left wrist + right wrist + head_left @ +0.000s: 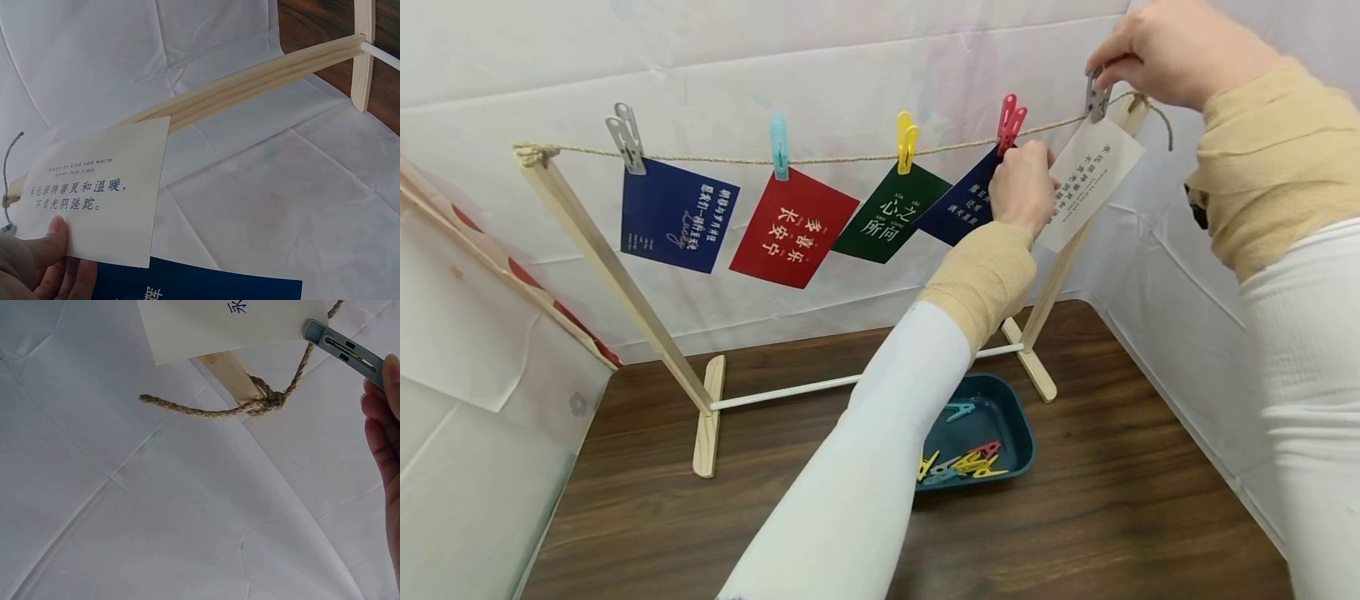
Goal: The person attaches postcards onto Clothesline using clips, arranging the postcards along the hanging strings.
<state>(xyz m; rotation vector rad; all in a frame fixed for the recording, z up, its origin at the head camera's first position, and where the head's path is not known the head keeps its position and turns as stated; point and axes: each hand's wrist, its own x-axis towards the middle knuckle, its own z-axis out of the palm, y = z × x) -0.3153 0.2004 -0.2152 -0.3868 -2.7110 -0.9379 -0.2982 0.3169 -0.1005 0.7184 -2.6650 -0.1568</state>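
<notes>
A white card [1097, 179] with printed lettering hangs tilted at the right end of a twine line [842, 160]. My left hand [1022, 187] pinches its lower edge, thumb on the printed face in the left wrist view. At the card's upper corner is a grey clothespin [1097, 100], its handles between the thumb and fingers of my right hand [1187, 54]. In the right wrist view the clip's tip [315, 330] meets the card's corner beside the twine. A dark blue card [966, 200] hangs behind my left hand from a red clothespin [1011, 123].
Further left, green [891, 212], red [793, 229] and blue cards [677, 217] hang from clothespins. Wooden posts [617, 283] hold the twine. Below my left arm, a dark blue tray [1028, 425] with several loose clothespins stands on the wooden table [1112, 500].
</notes>
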